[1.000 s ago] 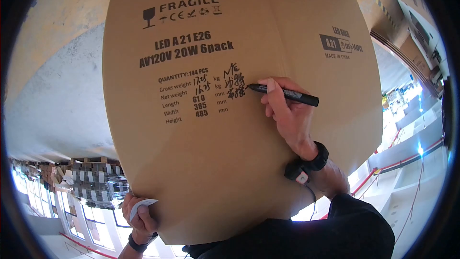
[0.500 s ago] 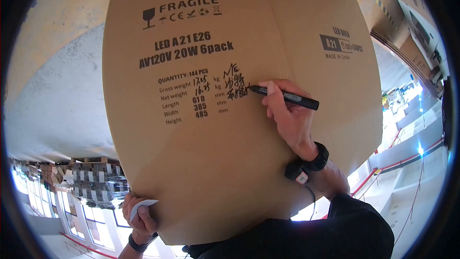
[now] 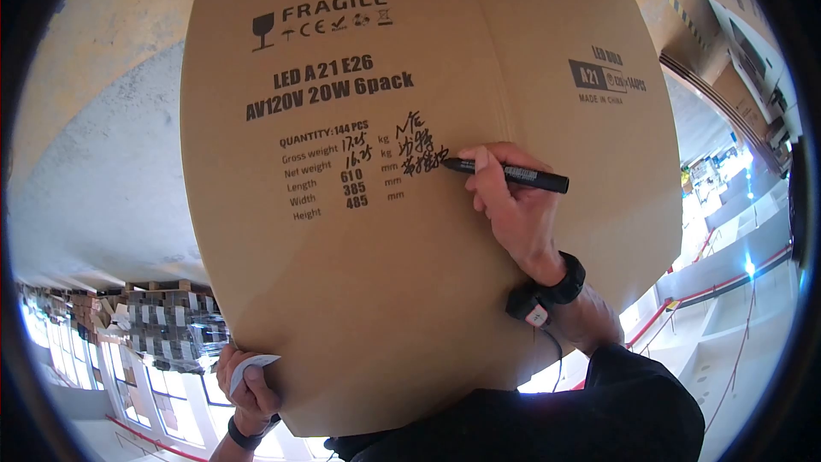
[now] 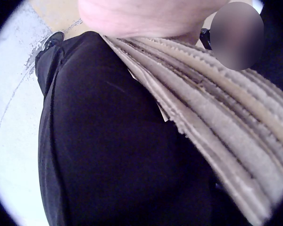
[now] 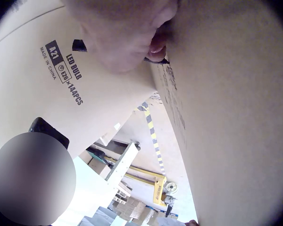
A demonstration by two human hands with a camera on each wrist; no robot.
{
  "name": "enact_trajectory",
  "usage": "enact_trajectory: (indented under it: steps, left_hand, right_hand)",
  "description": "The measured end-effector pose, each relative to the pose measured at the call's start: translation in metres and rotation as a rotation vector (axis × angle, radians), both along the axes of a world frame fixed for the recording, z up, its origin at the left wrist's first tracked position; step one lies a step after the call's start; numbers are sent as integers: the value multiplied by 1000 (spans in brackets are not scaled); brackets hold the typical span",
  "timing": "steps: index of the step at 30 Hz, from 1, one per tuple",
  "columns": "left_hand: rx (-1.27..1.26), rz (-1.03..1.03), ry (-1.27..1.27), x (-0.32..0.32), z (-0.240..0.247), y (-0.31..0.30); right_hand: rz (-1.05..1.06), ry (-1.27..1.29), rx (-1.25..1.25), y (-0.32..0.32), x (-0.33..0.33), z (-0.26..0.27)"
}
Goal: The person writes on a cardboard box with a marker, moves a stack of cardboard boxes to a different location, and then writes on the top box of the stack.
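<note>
Flattened cardboard cartons (image 3: pixel 359 291) stand before me, printed with FRAGILE and LED bulb details. My right hand (image 3: pixel 517 218) grips a black marker (image 3: pixel 534 178) between thumb and fingers, its tip right at the end of the bottom line of handwriting (image 3: pixel 417 154) beside the weight figures. In the right wrist view that hand (image 5: pixel 122 37) hides most of the marker. My left hand (image 3: pixel 248 385) holds the lower left edge of the cardboard, with a white paper slip (image 3: pixel 246 370) under its thumb. In the left wrist view, several stacked cardboard edges (image 4: pixel 203 94) run out from the palm.
Wrapped stacks of goods (image 3: pixel 175 325) stand on a pallet at the left, near tall windows. A yellow pallet jack (image 5: pixel 159 188) and yellow-black floor tape (image 5: pixel 153 134) show in the right wrist view. Dark trousers (image 4: pixel 108 132) are close beside the cardboard edges.
The marker tip has moved slightly right and down, and fresh strokes extend the bottom handwritten line. The cardboard's print has shifted slightly left in view. My left hand keeps its hold.
</note>
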State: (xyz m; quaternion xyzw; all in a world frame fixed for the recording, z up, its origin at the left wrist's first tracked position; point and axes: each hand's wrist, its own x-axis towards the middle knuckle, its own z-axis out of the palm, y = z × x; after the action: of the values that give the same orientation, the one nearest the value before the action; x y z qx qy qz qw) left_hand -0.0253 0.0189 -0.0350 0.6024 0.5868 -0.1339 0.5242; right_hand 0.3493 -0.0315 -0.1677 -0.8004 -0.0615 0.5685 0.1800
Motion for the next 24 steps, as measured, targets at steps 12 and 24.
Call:
enact_trajectory:
  steps: [12,24]
  left_hand:
    - [19,-14,0,-1,-1,-1]
    - [-24,-25,-45,-17,5,-7]
  right_hand:
    - [-125,39,-104,7,1,7]
    - [182,110,134,5,-10,18]
